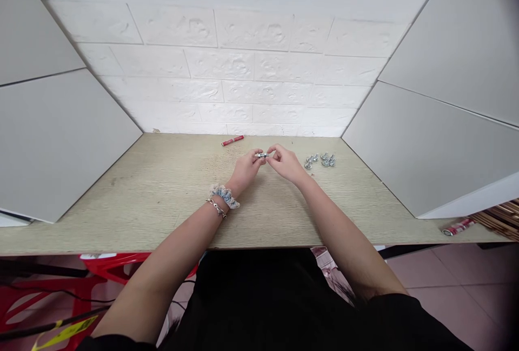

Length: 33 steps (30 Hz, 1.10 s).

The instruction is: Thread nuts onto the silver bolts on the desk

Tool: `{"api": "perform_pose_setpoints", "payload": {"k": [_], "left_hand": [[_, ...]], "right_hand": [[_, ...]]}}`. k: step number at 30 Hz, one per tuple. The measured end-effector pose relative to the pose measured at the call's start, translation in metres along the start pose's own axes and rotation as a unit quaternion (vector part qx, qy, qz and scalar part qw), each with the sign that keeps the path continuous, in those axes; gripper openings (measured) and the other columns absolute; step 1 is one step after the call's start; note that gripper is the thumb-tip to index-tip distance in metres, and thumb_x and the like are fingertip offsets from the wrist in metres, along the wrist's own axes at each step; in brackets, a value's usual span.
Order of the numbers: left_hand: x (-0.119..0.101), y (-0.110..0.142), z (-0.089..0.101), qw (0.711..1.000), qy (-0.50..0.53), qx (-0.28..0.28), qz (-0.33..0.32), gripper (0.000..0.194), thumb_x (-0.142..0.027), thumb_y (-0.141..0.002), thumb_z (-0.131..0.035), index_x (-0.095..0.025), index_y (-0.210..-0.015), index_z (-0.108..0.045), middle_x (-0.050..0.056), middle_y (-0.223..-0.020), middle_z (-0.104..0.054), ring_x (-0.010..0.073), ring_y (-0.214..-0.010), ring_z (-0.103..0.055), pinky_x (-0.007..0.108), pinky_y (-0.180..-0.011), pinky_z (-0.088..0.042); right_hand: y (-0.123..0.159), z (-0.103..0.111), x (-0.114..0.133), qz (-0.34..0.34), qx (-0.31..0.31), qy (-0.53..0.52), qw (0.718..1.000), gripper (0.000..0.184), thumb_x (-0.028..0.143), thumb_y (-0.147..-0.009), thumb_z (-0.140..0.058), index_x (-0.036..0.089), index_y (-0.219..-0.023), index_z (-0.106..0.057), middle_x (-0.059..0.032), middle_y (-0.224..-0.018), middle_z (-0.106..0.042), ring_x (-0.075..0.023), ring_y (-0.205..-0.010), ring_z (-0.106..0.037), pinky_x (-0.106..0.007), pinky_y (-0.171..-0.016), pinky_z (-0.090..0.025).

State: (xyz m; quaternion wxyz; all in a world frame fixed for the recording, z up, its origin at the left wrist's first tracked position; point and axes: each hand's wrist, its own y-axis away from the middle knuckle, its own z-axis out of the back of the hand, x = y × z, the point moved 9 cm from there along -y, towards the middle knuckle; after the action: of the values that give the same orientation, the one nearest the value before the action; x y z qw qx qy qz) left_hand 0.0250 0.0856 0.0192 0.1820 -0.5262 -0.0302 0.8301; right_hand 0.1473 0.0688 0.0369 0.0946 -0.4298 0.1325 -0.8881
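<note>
Above the middle of the table, my left hand [245, 167] pinches a small silver metal bolt [262, 155] between thumb and fingers. The bolt lies roughly level, with a wider collar or nut near its middle. From the other side, my right hand [285, 163] has its thumb and index finger closed at the bolt's right end. Too small to make out is whether a separate part sits between those fingertips. Right of my right hand, several similar silver bolts [325, 161] stand on the table in two loose groups.
A red tube-like stick [232, 140] lies near the back wall, with brownish specks on the wood below it. Grey panels [65, 140] flank the table on both sides. At the right front rest a red can-like cylinder [458, 226] and some wicker [498, 218]. A red stool [109, 267] stands below the left edge.
</note>
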Motion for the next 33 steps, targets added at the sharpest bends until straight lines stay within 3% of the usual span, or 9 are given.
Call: {"api": "perform_pose_setpoints", "payload": {"k": [3, 7, 10, 13, 15, 18, 25, 30, 33], "left_hand": [[-0.002, 0.001, 0.002, 1.000, -0.008, -0.002, 0.003, 0.030, -0.026, -0.080, -0.055, -0.019, -0.109, -0.056, 0.005, -0.090, -0.070, 0.0198, -0.093, -0.063, 0.032, -0.087, -0.044], [-0.003, 0.001, 0.001, 1.000, -0.009, 0.000, 0.006, 0.029, -0.026, -0.081, -0.054, -0.019, -0.109, -0.055, 0.004, -0.087, -0.070, 0.0193, -0.094, -0.063, 0.032, -0.088, -0.044], [-0.002, 0.000, 0.000, 1.000, -0.013, -0.001, 0.001, 0.030, -0.027, -0.081, -0.054, -0.019, -0.110, -0.055, 0.004, -0.086, -0.070, 0.0194, -0.091, -0.064, 0.032, -0.086, -0.045], [-0.002, -0.001, 0.001, 1.000, -0.024, -0.004, -0.004, 0.031, -0.028, -0.080, -0.055, -0.018, -0.110, -0.055, 0.005, -0.086, -0.070, 0.0201, -0.090, -0.064, 0.032, -0.084, -0.045], [-0.002, -0.001, 0.001, 1.000, -0.021, -0.001, -0.002, 0.030, -0.027, -0.080, -0.054, -0.018, -0.110, -0.055, 0.005, -0.087, -0.070, 0.0199, -0.091, -0.063, 0.032, -0.085, -0.045], [-0.004, -0.001, 0.003, 1.000, -0.012, -0.002, 0.003, 0.029, -0.025, -0.081, -0.053, -0.018, -0.110, -0.055, 0.005, -0.088, -0.070, 0.0189, -0.092, -0.063, 0.031, -0.086, -0.044], [-0.005, -0.002, 0.004, 0.998, -0.058, -0.008, -0.007, 0.030, -0.028, -0.081, -0.055, -0.017, -0.109, -0.056, 0.003, -0.080, -0.069, 0.0182, -0.084, -0.063, 0.029, -0.079, -0.045], [-0.005, -0.002, 0.002, 0.999, -0.043, -0.003, -0.010, 0.029, -0.025, -0.081, -0.055, -0.018, -0.109, -0.056, 0.003, -0.085, -0.069, 0.0174, -0.088, -0.063, 0.028, -0.082, -0.044], [-0.005, -0.002, 0.001, 0.999, -0.040, -0.001, -0.011, 0.030, -0.025, -0.080, -0.055, -0.017, -0.110, -0.055, 0.003, -0.084, -0.069, 0.0175, -0.088, -0.063, 0.028, -0.082, -0.044]], "right_hand": [[0.000, -0.005, 0.000, 0.008, 0.021, 0.014, 1.000, 0.020, 0.036, -0.080, -0.046, 0.020, -0.083, -0.058, 0.0035, -0.060, -0.052, -0.0120, -0.058, -0.047, -0.023, -0.056, -0.033], [0.000, 0.001, -0.005, -0.023, -0.003, 0.017, 1.000, 0.042, 0.046, -0.085, -0.032, 0.019, -0.060, -0.051, 0.0011, -0.054, -0.048, -0.0126, -0.055, -0.045, -0.025, -0.056, -0.031], [0.000, 0.002, -0.001, -0.009, -0.008, 0.006, 1.000, 0.023, 0.040, -0.080, -0.045, 0.020, -0.079, -0.055, 0.0045, -0.054, -0.045, -0.0119, -0.054, -0.043, -0.024, -0.054, -0.031], [0.001, -0.004, 0.000, 0.010, 0.014, 0.013, 1.000, 0.022, 0.033, -0.076, -0.049, 0.022, -0.095, -0.054, 0.0061, -0.056, -0.046, -0.0116, -0.055, -0.043, -0.023, -0.055, -0.031], [0.001, -0.007, 0.000, 0.013, 0.026, 0.019, 0.999, 0.020, 0.035, -0.080, -0.043, 0.020, -0.085, -0.056, 0.0041, -0.059, -0.049, -0.0117, -0.057, -0.044, -0.024, -0.056, -0.031], [0.001, -0.005, -0.004, -0.013, 0.017, 0.013, 1.000, 0.040, 0.043, -0.087, -0.029, 0.018, -0.065, -0.052, 0.0006, -0.060, -0.051, -0.0122, -0.058, -0.045, -0.025, -0.058, -0.032], [0.001, -0.006, 0.001, 0.001, 0.016, 0.002, 1.000, 0.026, 0.041, -0.079, -0.048, 0.021, -0.095, -0.055, 0.0067, -0.053, -0.043, -0.0113, -0.052, -0.041, -0.023, -0.054, -0.030], [0.000, -0.001, -0.006, -0.024, -0.012, -0.003, 1.000, 0.045, 0.047, -0.087, -0.030, 0.017, -0.063, -0.054, 0.0009, -0.058, -0.050, -0.0122, -0.058, -0.046, -0.024, -0.059, -0.032], [0.001, 0.003, -0.006, -0.031, -0.027, -0.017, 0.999, 0.037, 0.048, -0.085, -0.036, 0.018, -0.076, -0.057, 0.0031, -0.055, -0.048, -0.0119, -0.056, -0.044, -0.024, -0.057, -0.031]]}}
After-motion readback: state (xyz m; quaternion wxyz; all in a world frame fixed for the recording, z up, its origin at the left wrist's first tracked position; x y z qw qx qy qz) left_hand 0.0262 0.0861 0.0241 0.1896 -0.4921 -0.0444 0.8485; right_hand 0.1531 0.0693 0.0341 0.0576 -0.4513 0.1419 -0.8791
